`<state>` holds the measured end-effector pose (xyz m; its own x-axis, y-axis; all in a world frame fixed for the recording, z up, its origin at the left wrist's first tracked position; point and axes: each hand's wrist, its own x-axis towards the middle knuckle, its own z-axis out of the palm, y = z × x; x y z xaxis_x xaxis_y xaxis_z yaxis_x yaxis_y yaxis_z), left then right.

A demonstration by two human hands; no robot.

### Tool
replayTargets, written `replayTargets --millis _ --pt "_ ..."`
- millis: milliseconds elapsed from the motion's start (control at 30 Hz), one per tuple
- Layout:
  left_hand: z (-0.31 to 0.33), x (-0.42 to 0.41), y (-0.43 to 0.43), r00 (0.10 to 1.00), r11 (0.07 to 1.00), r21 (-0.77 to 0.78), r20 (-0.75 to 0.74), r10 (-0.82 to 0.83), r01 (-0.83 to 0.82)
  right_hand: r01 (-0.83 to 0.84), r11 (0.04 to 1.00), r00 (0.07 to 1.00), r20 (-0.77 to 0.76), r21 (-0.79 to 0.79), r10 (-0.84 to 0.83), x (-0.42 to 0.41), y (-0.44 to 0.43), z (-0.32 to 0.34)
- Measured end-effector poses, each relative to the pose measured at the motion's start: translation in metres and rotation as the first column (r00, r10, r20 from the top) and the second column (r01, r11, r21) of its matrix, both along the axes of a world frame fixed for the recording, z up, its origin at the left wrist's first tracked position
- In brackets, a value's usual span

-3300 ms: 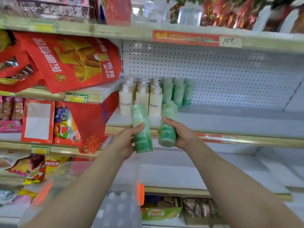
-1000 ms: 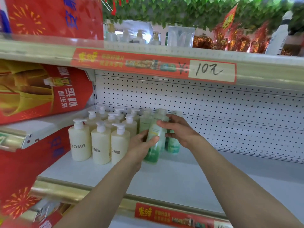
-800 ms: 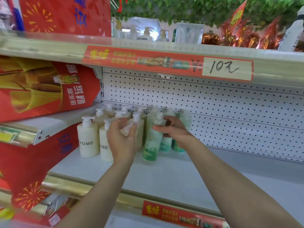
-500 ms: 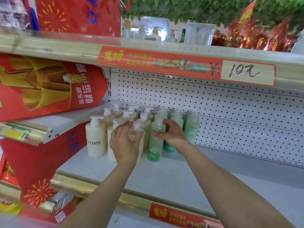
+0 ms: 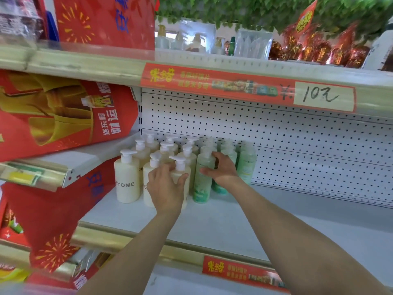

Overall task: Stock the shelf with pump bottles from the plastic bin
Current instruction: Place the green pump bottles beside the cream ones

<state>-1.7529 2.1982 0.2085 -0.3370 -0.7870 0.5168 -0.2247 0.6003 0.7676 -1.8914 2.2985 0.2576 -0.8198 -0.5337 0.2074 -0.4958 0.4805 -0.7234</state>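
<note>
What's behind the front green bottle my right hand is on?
Behind the front green bottle, the tops of more green bottles show in a row back to the pegboard. That bottle and the right hand cover their bodies, so the count is unclear.

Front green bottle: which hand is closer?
Right. The right hand grips the front green bottle near its top; the left hand holds the cream pump bottle just left of it.

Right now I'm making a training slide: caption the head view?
Left hand grips a front cream pump bottle while right hand holds a green bottle on the white shelf.
</note>
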Motion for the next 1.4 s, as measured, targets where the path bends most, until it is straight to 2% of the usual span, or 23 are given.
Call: replayTargets --millis 233,367,533,667,833,1067,1300,1400 --pt "0.019 0.024 -0.002 0.976 0.980 0.097 0.112 -0.187 0.176 0.136 0.987 0.991 0.006 0.089 -0.137 0.028 -0.004 0.013" --pt "0.037 0.059 -0.015 0.967 0.972 0.015 0.098 -0.235 0.235 0.204 0.972 0.964 -0.198 0.120 -0.177 0.067 0.003 0.035" --pt "0.074 0.120 -0.038 0.976 0.973 -0.177 0.187 -0.115 0.149 0.133 0.981 0.886 -0.460 0.142 -0.054 0.137 0.001 0.069" --pt "0.093 0.175 -0.050 0.966 0.980 -0.187 0.260 -0.014 0.065 0.074 0.980 0.846 -0.531 0.184 0.036 0.197 -0.012 0.079" --pt "0.086 0.242 -0.066 0.934 0.986 -0.166 0.349 0.069 -0.011 0.024 0.967 0.863 -0.493 0.254 0.108 0.264 -0.033 0.071" --pt "0.037 0.314 -0.087 0.878 0.995 -0.088 0.472 0.076 -0.039 -0.097 0.935 0.915 -0.339 0.342 0.219 0.328 -0.059 0.019" --pt "-0.052 0.357 -0.125 0.801 0.994 0.052 0.597 0.047 -0.097 -0.221 0.872 0.930 -0.176 0.436 0.324 0.355 -0.092 -0.070" --pt "-0.109 0.371 -0.143 0.752 0.976 0.178 0.659 -0.024 -0.125 -0.303 0.823 0.924 -0.063 0.480 0.377 0.360 -0.109 -0.126"
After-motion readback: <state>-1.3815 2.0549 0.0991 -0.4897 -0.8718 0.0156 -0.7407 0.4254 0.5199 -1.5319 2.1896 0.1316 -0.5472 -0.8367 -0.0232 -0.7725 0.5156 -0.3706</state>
